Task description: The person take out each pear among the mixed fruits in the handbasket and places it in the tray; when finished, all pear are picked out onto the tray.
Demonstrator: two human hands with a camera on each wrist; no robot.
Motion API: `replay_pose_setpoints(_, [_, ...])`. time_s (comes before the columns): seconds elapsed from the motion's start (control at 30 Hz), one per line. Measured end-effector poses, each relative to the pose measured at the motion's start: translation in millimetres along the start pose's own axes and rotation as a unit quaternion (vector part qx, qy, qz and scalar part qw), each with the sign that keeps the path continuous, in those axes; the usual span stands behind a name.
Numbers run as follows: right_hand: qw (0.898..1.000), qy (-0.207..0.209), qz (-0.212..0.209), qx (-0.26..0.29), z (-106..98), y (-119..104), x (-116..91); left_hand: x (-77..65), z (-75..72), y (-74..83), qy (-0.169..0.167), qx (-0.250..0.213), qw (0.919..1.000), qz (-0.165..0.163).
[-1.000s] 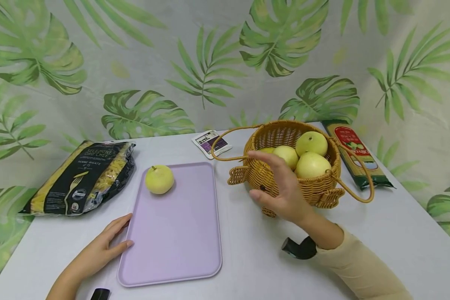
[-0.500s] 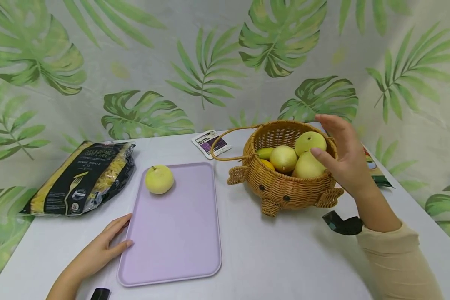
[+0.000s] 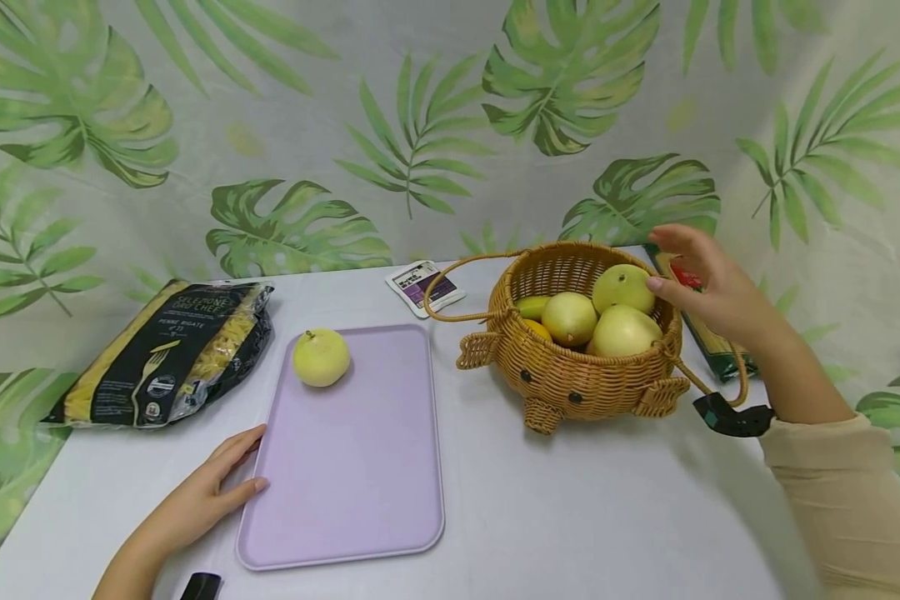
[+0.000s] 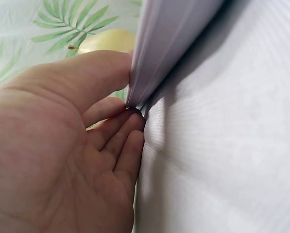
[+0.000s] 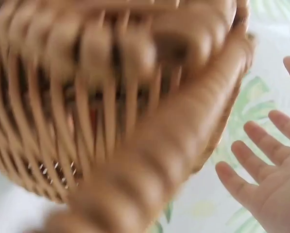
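My left hand (image 3: 206, 492) lies at the left edge of a lilac tray (image 3: 360, 475), its thumb on the rim and its fingers relaxed beside it. A yellow-green pear (image 3: 321, 357) sits at the tray's far left corner. My right hand (image 3: 720, 287) hovers over the right rim of a wicker basket (image 3: 585, 387) with an animal face, fingers spread and holding nothing. Inside the basket are several fruits, among them a green pear (image 3: 622, 287) near my right thumb and a paler one (image 3: 626, 332). The right wrist view shows the wicker handle (image 5: 149, 160) close up.
A black bag of penne (image 3: 172, 354) lies left of the tray. At the back is a small white and purple packet (image 3: 426, 287). Behind the basket's right side lies a green and red pasta packet (image 3: 720, 354), partly covered by my right hand and the handle.
My right hand has moved right, from in front of the basket to over its right rim, staying spread. My left hand, the tray and the pear on it keep their places.
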State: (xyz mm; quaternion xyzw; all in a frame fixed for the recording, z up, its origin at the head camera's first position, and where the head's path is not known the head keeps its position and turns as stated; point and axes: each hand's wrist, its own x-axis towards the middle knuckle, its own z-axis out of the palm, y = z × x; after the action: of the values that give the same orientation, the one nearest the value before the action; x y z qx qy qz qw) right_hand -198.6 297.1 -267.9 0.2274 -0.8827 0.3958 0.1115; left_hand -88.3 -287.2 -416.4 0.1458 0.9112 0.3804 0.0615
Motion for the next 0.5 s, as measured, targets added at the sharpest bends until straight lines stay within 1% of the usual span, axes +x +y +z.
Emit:
replay_pose_setpoints(0.23, [0.998, -0.055, 0.023, -0.017, -8.1, 4.6, 6.4, 0.9, 0.2, -1.3, 0.006, -0.009, 0.9998, 0.016])
replay_pose_setpoints(0.33, [0.996, -0.080, 0.035, -0.023, -11.6, 4.7, 8.8, 1.1, 0.1, -0.6, 0.004, -0.010, 0.9999, 0.013])
replay_pose_setpoints(0.5, [0.992, -0.110, 0.049, -0.045, -13.9, 5.8, 13.2, 0.8, 0.0, 0.7, 0.002, -0.007, 1.0000, 0.004])
